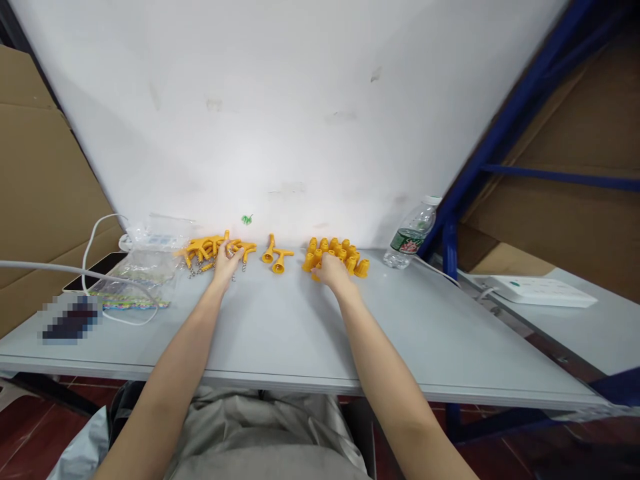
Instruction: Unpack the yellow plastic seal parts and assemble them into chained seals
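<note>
A: What lies on the grey, flat-topped table [280, 340]?

B: Widest, at left, a heap of yellow, branched, plastic-looking pieces [203, 247]; the left hand [227, 263] bends its fingers among them at the right end, though whether it clamps one cannot be told

A: Next in extent?

B: Right of centre, a cluster of yellow, tapered, plastic-looking cups [341, 254], mostly narrow end up, long axes near upright; the right hand [334, 270] reaches into its near side, fingertips hidden, grip undeterminable

A: Between them?

B: Two yellow, flared, plastic-looking pieces [283, 254]: the right one's crossbar runs left to right, its bell mouth facing the near edge; the left one's narrow end points away

A: Handling?

B: Probably light, stiff, smooth and sturdy; cups suit a pinch around the sides, branched pieces a stem hold, clear of the short, silvery metal chains [244, 266], which may snag
</note>
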A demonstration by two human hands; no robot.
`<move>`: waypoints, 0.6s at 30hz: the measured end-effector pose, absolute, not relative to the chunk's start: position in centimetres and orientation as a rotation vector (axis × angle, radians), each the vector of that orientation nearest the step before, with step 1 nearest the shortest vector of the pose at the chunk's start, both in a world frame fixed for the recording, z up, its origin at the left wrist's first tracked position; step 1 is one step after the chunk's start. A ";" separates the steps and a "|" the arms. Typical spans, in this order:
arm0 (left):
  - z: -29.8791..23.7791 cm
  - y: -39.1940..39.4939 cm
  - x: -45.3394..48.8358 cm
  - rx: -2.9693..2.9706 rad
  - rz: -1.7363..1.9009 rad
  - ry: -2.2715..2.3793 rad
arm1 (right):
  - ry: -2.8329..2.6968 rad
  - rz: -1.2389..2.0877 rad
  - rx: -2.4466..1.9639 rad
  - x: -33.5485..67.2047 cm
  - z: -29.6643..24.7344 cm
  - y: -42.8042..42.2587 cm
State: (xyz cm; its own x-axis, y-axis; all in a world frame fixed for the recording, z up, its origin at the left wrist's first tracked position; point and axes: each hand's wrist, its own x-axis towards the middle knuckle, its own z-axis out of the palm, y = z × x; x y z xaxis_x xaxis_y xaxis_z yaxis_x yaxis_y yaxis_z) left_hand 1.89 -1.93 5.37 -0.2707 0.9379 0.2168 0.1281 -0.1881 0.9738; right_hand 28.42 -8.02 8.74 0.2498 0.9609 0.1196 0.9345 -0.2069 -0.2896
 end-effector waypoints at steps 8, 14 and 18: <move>4.3 -2.3 1.6 1.916 1.202 1.805 | -1.979 -0.164 -1.849 24.9 8.4 -8.3; 3.2 -2.0 2.1 2.060 0.886 1.885 | -2.149 -0.125 -1.763 21.2 6.8 -7.6; 2.6 -1.6 2.2 2.137 0.781 1.921 | -2.115 -0.098 -1.823 19.6 6.5 -5.9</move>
State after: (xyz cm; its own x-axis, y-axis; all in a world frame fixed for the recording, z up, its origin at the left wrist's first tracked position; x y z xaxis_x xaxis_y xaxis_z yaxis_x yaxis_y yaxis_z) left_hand 2.20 -1.61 2.60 0.0362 0.9625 0.2687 0.8770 -0.1595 0.4533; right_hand 19.57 -5.95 6.48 -0.1143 0.9465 0.3019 0.9702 0.1716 -0.1708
